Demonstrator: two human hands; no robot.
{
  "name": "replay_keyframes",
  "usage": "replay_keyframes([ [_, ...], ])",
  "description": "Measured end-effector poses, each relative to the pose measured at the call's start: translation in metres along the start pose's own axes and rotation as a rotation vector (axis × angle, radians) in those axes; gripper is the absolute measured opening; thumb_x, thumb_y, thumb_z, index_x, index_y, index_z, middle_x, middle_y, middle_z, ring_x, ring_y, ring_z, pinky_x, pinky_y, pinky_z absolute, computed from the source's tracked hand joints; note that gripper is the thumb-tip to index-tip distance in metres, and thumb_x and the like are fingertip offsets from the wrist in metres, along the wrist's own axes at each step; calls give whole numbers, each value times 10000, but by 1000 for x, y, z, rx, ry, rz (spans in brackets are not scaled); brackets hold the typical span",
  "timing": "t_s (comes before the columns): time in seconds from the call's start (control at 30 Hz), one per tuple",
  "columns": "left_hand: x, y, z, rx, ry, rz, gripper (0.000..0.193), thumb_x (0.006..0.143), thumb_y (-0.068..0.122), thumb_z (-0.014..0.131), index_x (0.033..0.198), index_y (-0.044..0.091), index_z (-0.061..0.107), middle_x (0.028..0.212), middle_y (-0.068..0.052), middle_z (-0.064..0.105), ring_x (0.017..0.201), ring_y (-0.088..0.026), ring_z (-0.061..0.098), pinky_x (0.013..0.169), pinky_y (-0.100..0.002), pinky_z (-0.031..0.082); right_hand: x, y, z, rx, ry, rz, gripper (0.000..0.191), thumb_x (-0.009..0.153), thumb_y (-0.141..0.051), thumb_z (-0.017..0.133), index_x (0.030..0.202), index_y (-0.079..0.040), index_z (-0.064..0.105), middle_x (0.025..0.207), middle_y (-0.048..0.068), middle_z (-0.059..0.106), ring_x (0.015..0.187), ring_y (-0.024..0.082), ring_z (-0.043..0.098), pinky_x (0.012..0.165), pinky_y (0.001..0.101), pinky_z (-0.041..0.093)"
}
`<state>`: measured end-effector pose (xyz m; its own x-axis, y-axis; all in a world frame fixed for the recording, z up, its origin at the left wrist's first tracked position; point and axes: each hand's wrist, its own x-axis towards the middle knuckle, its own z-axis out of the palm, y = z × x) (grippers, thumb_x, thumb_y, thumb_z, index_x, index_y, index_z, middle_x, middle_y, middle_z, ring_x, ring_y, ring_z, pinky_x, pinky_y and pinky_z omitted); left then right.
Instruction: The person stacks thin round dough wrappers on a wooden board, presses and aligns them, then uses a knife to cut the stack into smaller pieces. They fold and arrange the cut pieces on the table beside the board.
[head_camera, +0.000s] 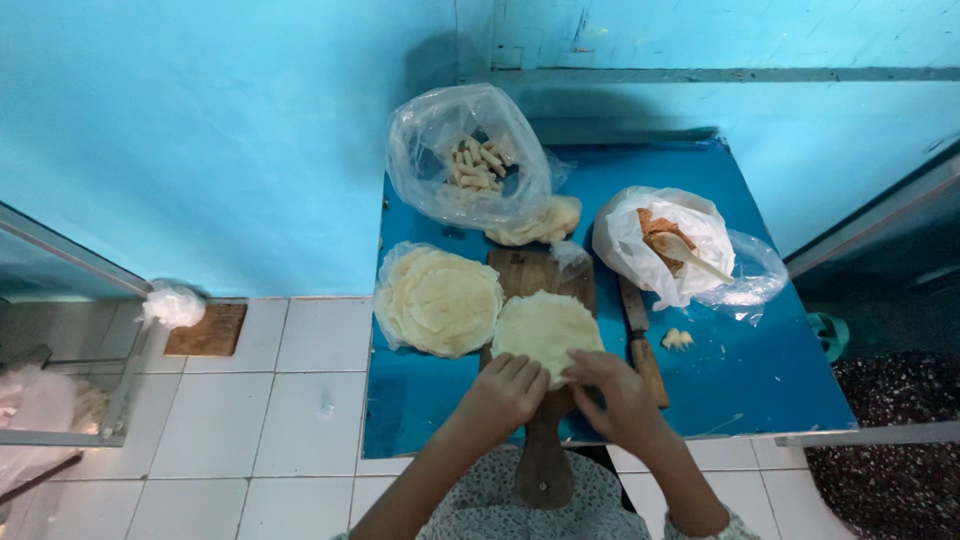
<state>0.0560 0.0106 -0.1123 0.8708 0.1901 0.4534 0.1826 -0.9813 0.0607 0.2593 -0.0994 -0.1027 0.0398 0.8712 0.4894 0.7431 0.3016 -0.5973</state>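
Dough round (545, 330) lies flat on the wooden paddle board (540, 400), its near edge pinched by both hands: the left hand (505, 392) has its grip pressed together over the near-left rim, and the right hand (615, 392) pinches the near-right rim between fingertips. Just left, touching the board, sits a stack of dough rounds (438, 300) on plastic. Right of the board lies a knife (640, 345). Farther off on the blue surface (740, 370) stand a clear bag of small pieces (468, 160) and a white bag of filling with a spoon (665, 245)
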Motion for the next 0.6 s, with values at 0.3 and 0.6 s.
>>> replay_keyframes([
  [0.3,-14,6,-5,-291,80,-58,422,871,270,739,1139,-46,659,1242,-227,658,1197,-435,616,986,-504,508,-7,-24,-26,-269,172,42,500,814,-137,780,1267,-75,577,1178,177,672,1085,375,641,920,458,526],
  [0.6,10,-66,-24,38,-110,-286,640,932,415,630,1445,54,501,1557,-150,421,1447,-391,310,1051,-702,265,3,5,-33,-456,60,509,789,847,-112,688,1546,-44,328,1032,196,660,975,408,626,825,506,513],
])
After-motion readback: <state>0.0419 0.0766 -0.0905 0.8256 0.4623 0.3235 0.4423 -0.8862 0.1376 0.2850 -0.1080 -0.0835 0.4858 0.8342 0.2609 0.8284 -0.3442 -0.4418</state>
